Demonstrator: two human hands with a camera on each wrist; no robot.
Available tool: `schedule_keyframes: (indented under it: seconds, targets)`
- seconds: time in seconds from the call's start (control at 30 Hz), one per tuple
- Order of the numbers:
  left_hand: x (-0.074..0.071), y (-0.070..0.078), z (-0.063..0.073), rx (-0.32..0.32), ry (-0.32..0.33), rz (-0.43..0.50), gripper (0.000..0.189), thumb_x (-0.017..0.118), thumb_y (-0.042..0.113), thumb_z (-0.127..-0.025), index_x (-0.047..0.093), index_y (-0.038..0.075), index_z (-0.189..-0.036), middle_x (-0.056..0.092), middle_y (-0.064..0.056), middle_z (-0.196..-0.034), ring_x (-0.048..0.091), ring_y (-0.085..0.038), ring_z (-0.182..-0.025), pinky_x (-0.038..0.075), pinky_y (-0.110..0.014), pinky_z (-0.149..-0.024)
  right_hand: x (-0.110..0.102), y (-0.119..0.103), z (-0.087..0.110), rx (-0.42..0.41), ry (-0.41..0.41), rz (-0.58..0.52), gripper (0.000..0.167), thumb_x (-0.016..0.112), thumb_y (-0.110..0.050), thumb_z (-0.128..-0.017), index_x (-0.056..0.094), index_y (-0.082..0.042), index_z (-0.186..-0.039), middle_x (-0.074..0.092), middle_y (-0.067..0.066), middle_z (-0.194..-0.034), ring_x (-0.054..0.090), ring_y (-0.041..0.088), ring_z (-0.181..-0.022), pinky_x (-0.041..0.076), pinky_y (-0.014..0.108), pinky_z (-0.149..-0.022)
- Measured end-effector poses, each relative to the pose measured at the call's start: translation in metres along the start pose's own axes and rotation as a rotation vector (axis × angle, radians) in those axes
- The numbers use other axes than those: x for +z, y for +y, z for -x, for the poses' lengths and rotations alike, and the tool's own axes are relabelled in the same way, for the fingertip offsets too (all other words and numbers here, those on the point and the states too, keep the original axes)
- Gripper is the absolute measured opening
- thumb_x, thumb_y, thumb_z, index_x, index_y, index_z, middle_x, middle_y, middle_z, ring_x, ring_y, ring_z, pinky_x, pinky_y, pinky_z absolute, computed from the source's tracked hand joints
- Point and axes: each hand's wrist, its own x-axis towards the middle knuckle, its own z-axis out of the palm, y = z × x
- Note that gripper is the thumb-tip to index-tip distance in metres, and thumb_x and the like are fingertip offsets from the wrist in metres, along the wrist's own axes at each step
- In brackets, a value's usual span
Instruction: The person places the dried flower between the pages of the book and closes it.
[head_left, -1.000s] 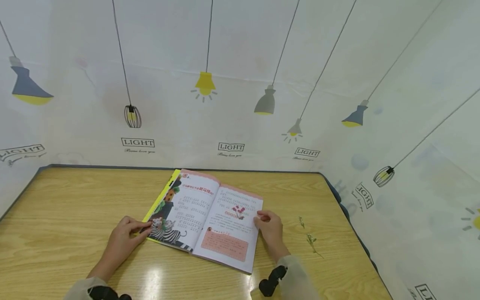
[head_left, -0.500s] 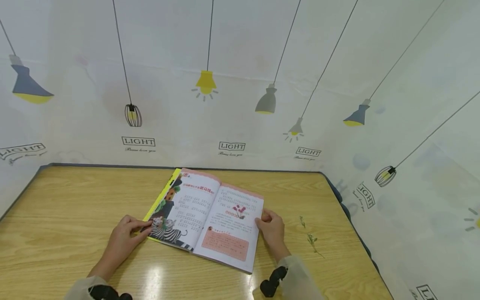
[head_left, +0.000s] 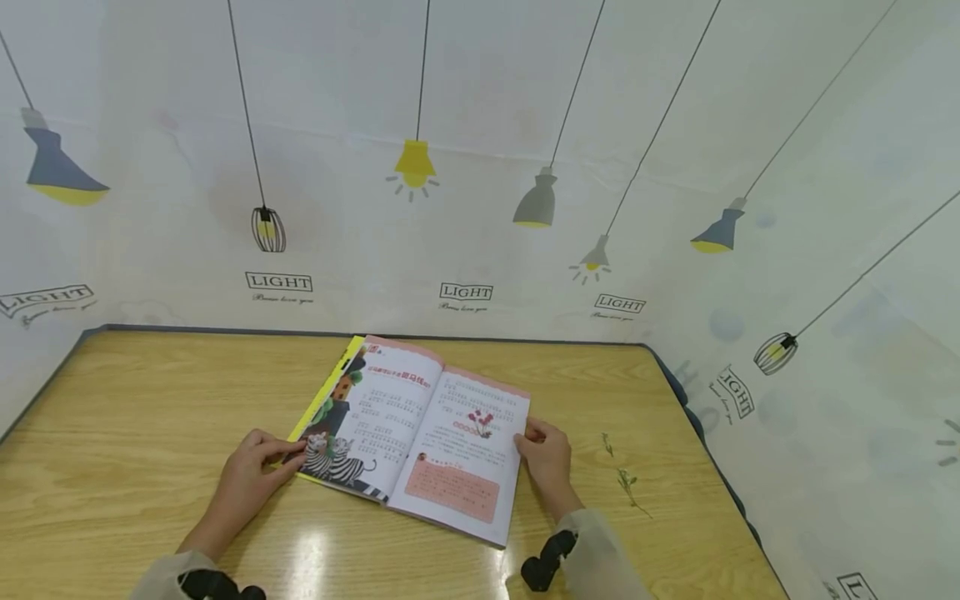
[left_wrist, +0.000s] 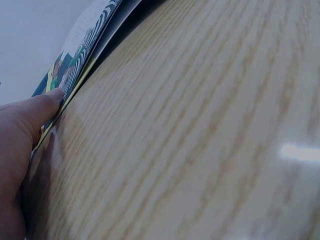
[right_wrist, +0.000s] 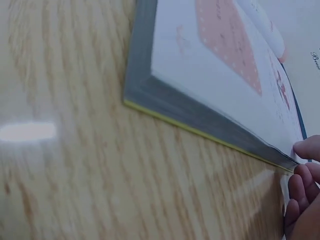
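Observation:
An open book (head_left: 408, 417) lies tilted on the wooden table, a zebra picture on its left page and a pink text box on its right page. My left hand (head_left: 253, 471) pinches the book's left edge near the zebras. Its thumb (left_wrist: 47, 102) lies on the page, and the other fingers are mostly hidden beneath the yellow-edged cover. On the far side, my right hand (head_left: 547, 467) holds the right edge, thumb (right_wrist: 305, 148) on the page and fingers (right_wrist: 300, 190) curled at the side of the page stack.
Two small green sprigs (head_left: 626, 483) lie on the table (head_left: 150, 400) to the right of my right hand. A white wall covering (head_left: 337, 167) printed with lamps rises behind the table's dark back edge.
My right hand's index finger has slipped from over the page edge to behind it, leaving the thumb on the page. The left hand and the book stay in place; the head view shifts slightly.

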Motion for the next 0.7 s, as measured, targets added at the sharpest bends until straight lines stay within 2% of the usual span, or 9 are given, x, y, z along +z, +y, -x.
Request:
schedule_keyframes:
  seconds: [0.3, 0.7]
  targets:
    - [-0.001, 0.001, -0.001, 0.001, -0.002, -0.002, 0.022, 0.076, 0.012, -0.076, 0.073, 0.006, -0.096, 0.049, 0.0, -0.082, 0.043, -0.01, -0.071, 0.04, -0.024, -0.061, -0.002, -0.004, 0.001, 0.01, 0.064, -0.098, 0.032, 0.071, 0.001, -0.074, 0.066, 0.005, -0.105, 0.061, 0.013, -0.085, 0.056, 0.018, -0.073, 0.045, 0.021, -0.058]
    - [-0.001, 0.001, 0.0, -0.007, -0.007, -0.002, 0.022, 0.075, 0.011, -0.076, 0.073, 0.007, -0.097, 0.048, 0.0, -0.082, 0.042, -0.009, -0.071, 0.039, -0.023, -0.06, -0.003, -0.013, 0.0, 0.092, 0.045, -0.187, 0.035, 0.072, 0.001, -0.074, 0.064, 0.002, -0.108, 0.056, 0.008, -0.076, 0.05, 0.015, -0.068, 0.042, 0.021, -0.054]
